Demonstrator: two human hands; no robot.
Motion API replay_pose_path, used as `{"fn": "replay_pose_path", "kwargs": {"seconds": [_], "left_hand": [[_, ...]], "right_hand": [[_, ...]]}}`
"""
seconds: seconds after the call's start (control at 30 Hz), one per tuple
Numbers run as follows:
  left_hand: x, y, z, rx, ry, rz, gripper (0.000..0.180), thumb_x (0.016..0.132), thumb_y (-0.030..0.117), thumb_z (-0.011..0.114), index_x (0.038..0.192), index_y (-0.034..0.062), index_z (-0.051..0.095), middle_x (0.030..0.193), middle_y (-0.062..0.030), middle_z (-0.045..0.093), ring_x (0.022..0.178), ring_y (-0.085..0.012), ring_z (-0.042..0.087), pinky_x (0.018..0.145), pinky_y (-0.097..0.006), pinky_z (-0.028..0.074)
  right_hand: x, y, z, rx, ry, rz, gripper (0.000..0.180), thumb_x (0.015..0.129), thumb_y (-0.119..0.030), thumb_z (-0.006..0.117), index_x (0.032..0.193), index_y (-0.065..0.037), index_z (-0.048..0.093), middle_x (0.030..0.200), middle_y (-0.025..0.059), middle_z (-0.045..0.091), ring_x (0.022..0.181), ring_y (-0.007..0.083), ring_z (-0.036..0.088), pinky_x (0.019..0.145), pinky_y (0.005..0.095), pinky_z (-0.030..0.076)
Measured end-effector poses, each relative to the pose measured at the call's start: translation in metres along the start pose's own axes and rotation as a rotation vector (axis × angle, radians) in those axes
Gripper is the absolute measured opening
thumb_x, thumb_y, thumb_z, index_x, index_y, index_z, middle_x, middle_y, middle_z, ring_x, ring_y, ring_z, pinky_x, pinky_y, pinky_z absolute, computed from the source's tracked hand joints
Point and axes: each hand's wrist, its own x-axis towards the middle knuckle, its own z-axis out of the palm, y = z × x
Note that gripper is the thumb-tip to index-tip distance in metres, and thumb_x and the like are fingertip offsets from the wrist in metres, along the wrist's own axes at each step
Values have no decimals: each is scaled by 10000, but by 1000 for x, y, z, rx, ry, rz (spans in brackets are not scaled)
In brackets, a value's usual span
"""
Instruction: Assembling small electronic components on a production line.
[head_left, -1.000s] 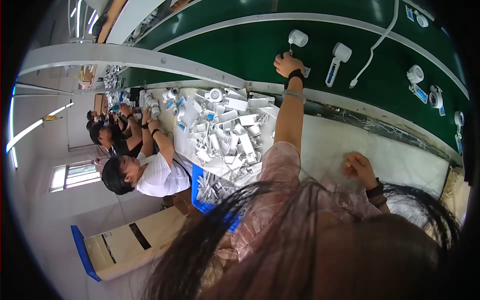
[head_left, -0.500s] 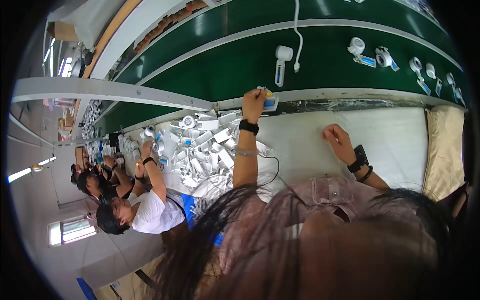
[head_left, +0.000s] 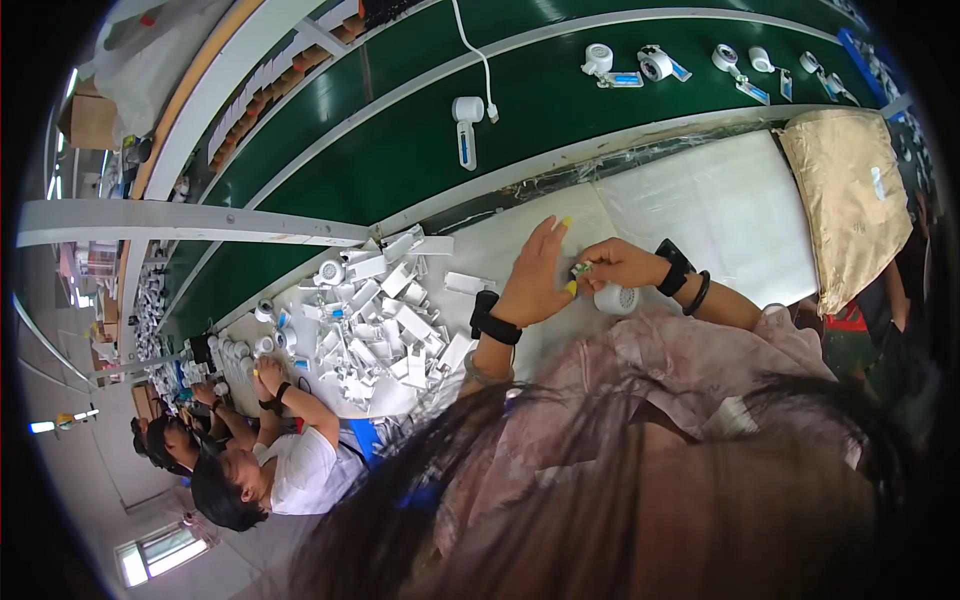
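Observation:
My left hand (head_left: pixel 537 275) is raised over the bench with its fingers stretched out, yellow covers on the thumb tip and a fingertip. Its thumb comes close to a small part with green and white on it (head_left: pixel 580 270), pinched in the fingers of my right hand (head_left: pixel 622 264). Just below the right hand is a white round head with a dotted face (head_left: pixel 616 298); whether it joins the small part is hidden. To the left lies a heap of white plastic housings (head_left: pixel 385 315), with a loose white housing (head_left: pixel 468 284) beside the left wrist.
Beyond the bench runs a green conveyor belt (head_left: pixel 400 150) carrying several white round-headed units with blue strips (head_left: pixel 466 130). A white cable (head_left: pixel 478 55) hangs over it. A metal beam (head_left: pixel 200 221) crosses at left, near a seated co-worker (head_left: pixel 300 470). Gold cloth (head_left: pixel 850 200) covers the right end.
My left hand has come back from the belt's edge toward my right hand, its fingers now spread. My right hand now pinches a small part. The view has turned to the right.

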Motion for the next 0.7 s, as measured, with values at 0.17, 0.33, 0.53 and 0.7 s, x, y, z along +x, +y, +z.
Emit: {"fn": "replay_pose_path", "kwargs": {"seconds": [0.17, 0.33, 0.53, 0.7], "left_hand": [[-13, -11, 23, -1049, -52, -274, 704, 823, 126, 686, 1417, 53, 314, 1380, -148, 427, 1272, -253, 437, 963, -357, 445], [-20, -27, 40, -1170, -149, -409, 416, 846, 96, 643, 1233, 16, 512, 1043, -60, 624, 923, -141, 616, 867, -310, 500], [-27, 6, 29, -910, 130, -396, 283, 841, 75, 608, 1113, 22, 550, 968, -87, 643, 906, -162, 631, 745, -310, 515], [-31, 37, 19, -138, 284, -230, 294, 824, 48, 571, 1115, 24, 535, 950, -143, 637, 801, -231, 635, 673, -330, 497]], "right_hand": [[-17, -24, -2, 318, 8, 11, 177, 966, -149, 542, 966, 5, 627, 806, 36, 662, 713, 72, 610, 664, 206, 467], [-23, -37, -2, 301, -70, -16, 160, 955, -156, 568, 973, -7, 623, 817, 28, 653, 740, 75, 617, 688, 212, 472], [-30, -35, -2, 295, -235, -40, 179, 944, -154, 581, 985, 14, 627, 865, 20, 643, 741, 78, 607, 765, 238, 492], [-34, -41, -2, 71, -210, 68, 213, 920, -168, 606, 1060, -27, 682, 866, 62, 689, 736, 163, 647, 714, 318, 509]]}}
